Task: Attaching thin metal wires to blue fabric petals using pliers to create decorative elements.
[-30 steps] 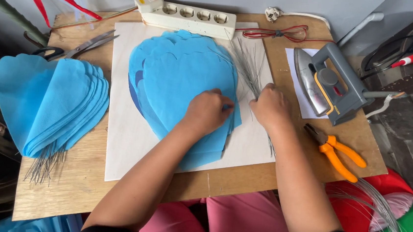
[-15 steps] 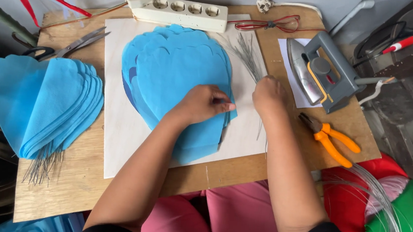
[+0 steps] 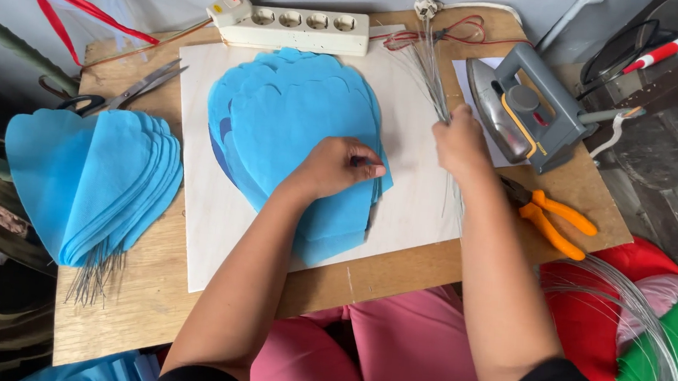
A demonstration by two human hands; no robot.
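A stack of blue petal-shaped fabric pieces point(image 3: 296, 123) lies on a white board point(image 3: 193, 203) on the wooden table. My left hand point(image 3: 337, 166) rests on the stack's right edge, fingers pinched on the top piece. My right hand point(image 3: 460, 139) is closed around a bundle of thin grey wires point(image 3: 429, 69) that fans out toward the table's back edge, just right of the stack.
A second pile of blue pieces with wire stems point(image 3: 90, 183) lies at the left. Scissors point(image 3: 121, 93) and a white power strip point(image 3: 295, 27) are at the back. An iron point(image 3: 519, 108) and orange pliers point(image 3: 550, 219) sit at the right. Coiled wire point(image 3: 635, 319) hangs lower right.
My right hand has moved right and back, off the fabric stack, and closed on the wire bundle. My left hand stays on the stack's edge.
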